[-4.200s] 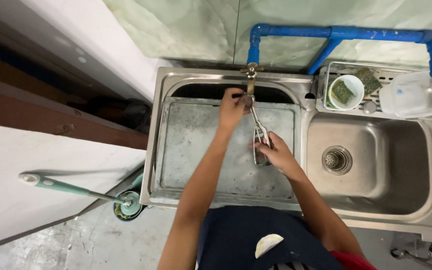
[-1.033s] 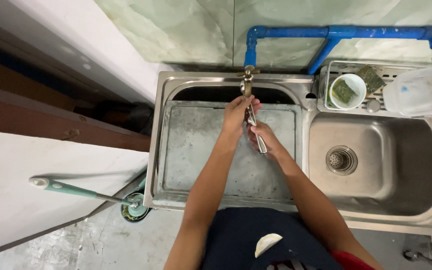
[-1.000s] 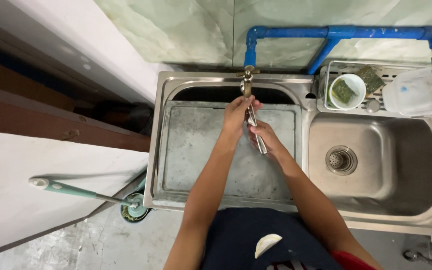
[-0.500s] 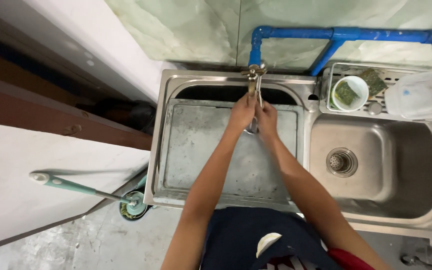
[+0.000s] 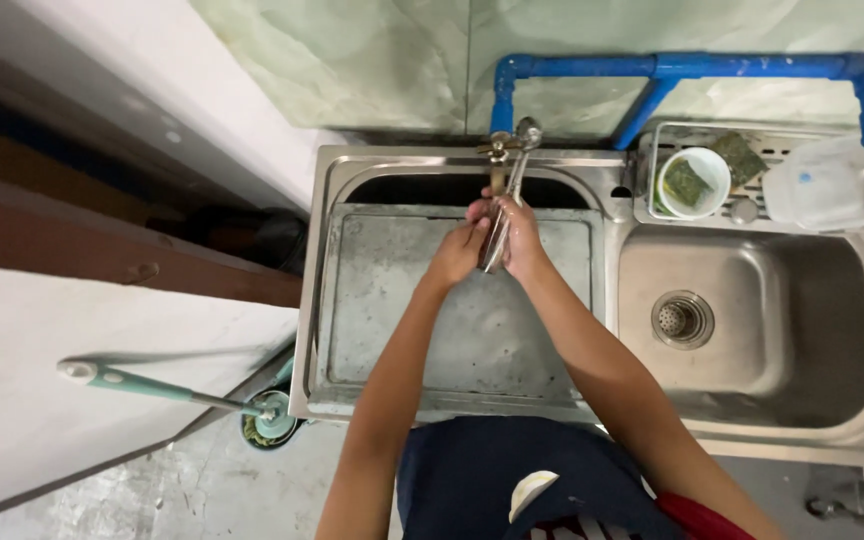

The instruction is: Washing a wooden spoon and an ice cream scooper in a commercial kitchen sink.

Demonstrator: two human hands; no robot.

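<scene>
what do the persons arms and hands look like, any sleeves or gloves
Both forearms are bare, with no sleeves reaching them. The left hand and right hand wear no gloves, and no rings or watch can be made out.

left hand (image 5: 459, 252) + right hand (image 5: 517, 235) grip metal tongs (image 5: 508, 190) | under tap (image 5: 498, 152) | sink (image 5: 852, 330)

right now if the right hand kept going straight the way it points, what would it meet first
Probably the tap at the sink's back rim: the right hand, gripping metal tongs, points there. Depth is unclear.
</scene>
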